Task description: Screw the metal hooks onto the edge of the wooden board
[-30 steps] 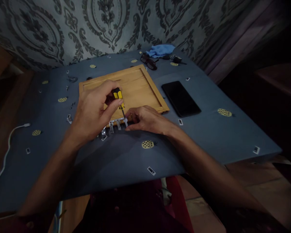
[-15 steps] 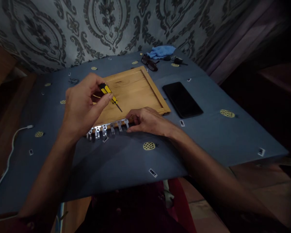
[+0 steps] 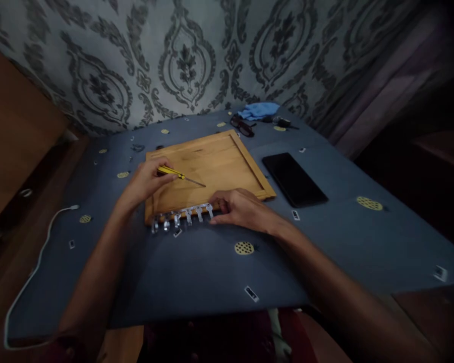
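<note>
My left hand [image 3: 147, 179] is closed round the yellow and black handle of a screwdriver [image 3: 181, 176], its shaft pointing right above a wooden panel [image 3: 200, 159] with a raised frame. Along the panel's near edge runs a shiny metal hook rail [image 3: 189, 216] with several hooks hanging over the edge. The rail's right end is pinched between the thumb and fingers of my right hand [image 3: 240, 206], which also rests against the panel's near edge. Whether a screw sits under those fingers is hidden.
A black phone [image 3: 295, 179] lies right of the panel. Behind are sunglasses [image 3: 242, 126], a blue cloth [image 3: 259, 110] and keys [image 3: 283, 121]. A small dark coiled item [image 3: 137, 147] lies back left. A white cable [image 3: 41, 257] runs along the left side of the blue tablecloth [image 3: 196, 282].
The view has shifted, so the scene sits lower. My left hand has lowered towards the panel, and the screwdriver is tilted flatter. My right hand stays at the rail's right end.
</note>
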`<state>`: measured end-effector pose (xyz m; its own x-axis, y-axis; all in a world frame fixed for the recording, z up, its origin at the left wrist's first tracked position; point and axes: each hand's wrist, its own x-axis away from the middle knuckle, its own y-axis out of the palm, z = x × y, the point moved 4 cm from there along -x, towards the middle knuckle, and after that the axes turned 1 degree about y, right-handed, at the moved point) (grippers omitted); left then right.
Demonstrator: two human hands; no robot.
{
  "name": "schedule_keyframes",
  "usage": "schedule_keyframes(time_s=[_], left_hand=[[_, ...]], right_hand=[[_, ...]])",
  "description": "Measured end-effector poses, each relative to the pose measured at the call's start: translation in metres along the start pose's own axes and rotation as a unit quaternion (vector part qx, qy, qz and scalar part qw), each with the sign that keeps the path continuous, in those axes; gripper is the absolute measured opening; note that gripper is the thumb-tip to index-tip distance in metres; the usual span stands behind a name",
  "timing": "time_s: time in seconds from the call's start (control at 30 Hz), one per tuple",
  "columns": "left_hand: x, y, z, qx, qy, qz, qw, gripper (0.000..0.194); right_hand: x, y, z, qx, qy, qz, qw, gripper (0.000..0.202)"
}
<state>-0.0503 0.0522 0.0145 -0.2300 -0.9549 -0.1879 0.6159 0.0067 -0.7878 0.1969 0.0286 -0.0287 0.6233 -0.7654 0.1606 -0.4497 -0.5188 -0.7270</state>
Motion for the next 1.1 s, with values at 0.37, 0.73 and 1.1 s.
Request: schedule_keyframes(time_s=[0.37,0.73,1.1], left_hand=[[0.006,0.043,0.005,-0.089,-0.016,0.008,0.996,0.026],[0.002,-0.03,-0.065,-0.109,-0.086,0.12,0.983,0.034],[0.004,-0.054,-0.172,-0.157,-0.242,0.202,0.936,0.039]], right_hand=[[-0.006,0.006,0.011,-0.013,-0.007,0.003,1.0,0.04],[-0.01,0.009,0.014,0.005,-0.014,-0.002,1.0,0.038],[-0.01,0.011,0.017,-0.019,-0.017,-0.006,1.0,0.039]])
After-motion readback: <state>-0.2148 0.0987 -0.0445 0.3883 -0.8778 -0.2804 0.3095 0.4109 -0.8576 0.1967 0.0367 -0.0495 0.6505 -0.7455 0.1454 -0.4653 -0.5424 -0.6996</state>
